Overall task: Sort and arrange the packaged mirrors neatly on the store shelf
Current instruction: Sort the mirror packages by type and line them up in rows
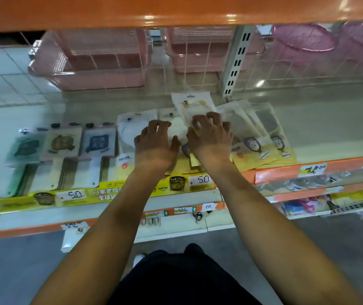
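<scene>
Packaged mirrors lie flat on a store shelf (321,126). A loose, fanned pile of cream and yellow packs (262,137) spreads at the middle right. My right hand (209,137) has its fingers curled over the top pack (192,104) of that pile, which is tilted. My left hand (154,144) rests with bent fingers on a white round mirror pack (130,130) beside it. Neater rows of green, beige and blue packs (61,142) lie to the left. The frame is motion blurred.
Pink plastic baskets (101,60) stand behind a wire grid at the shelf's back. An orange shelf (176,9) hangs overhead. Yellow price strips (75,195) run along the front edge. Lower shelves with small goods (308,183) sit below on the right.
</scene>
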Motion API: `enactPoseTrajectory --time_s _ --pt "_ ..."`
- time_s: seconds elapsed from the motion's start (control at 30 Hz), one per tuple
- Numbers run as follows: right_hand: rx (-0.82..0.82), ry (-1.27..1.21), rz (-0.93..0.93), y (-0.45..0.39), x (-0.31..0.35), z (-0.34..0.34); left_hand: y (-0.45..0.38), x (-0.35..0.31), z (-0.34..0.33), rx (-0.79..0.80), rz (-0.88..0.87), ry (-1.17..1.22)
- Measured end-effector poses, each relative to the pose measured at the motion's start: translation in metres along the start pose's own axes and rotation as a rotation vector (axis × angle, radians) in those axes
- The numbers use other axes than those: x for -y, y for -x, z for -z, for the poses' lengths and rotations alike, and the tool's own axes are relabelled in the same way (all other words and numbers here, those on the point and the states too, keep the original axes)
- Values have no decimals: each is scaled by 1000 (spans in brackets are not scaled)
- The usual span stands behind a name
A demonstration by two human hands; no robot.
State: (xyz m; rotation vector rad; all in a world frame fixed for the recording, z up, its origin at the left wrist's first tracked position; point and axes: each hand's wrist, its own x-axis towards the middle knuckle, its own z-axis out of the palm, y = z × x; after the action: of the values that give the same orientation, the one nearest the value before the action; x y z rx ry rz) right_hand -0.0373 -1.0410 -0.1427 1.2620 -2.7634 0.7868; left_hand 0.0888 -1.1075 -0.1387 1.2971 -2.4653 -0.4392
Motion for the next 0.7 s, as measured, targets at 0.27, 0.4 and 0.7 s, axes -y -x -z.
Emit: enactPoseTrajectory --time_s 0.27,0.4,0.7 --pt "30 11 23 20 63 -26 7 55 28 -1 69 -11" --pt "70 2 45 25 84 -36 11 78 34 -21 63 11" --pt "134 86 34 35 117 -63 13 112 50 -16 67 46"
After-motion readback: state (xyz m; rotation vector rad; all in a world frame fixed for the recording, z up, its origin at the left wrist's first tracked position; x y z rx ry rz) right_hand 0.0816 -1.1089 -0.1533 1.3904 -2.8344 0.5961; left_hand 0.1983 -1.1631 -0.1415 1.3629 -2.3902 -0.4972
